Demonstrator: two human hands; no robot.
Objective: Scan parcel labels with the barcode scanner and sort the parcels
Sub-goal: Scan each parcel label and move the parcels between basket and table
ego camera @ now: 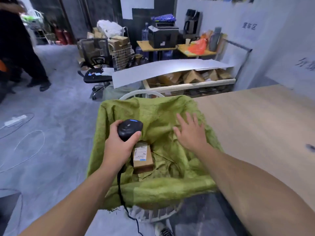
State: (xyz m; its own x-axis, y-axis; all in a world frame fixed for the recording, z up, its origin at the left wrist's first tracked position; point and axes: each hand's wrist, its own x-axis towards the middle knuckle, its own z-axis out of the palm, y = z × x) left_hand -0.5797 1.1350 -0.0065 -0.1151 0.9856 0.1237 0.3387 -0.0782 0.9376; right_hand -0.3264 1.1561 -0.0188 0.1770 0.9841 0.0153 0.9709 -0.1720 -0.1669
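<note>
Left hand [119,147] grips barcode scanner [129,129] over labelled parcel [142,156] in green sack [163,113]; right hand [190,132] w/ fingers spread, empty, reaching in.

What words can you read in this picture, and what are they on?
"发车区", slightly blurred: the upper wall lettering.
The second wall lettering, far right: cut off, unreadable.
The parcel label: print too small to read.
The barcode scanner in the left hand: no readable text.

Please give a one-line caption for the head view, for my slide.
Left hand grips the barcode scanner above a labelled parcel in a green sack; right hand open alongside.
</note>
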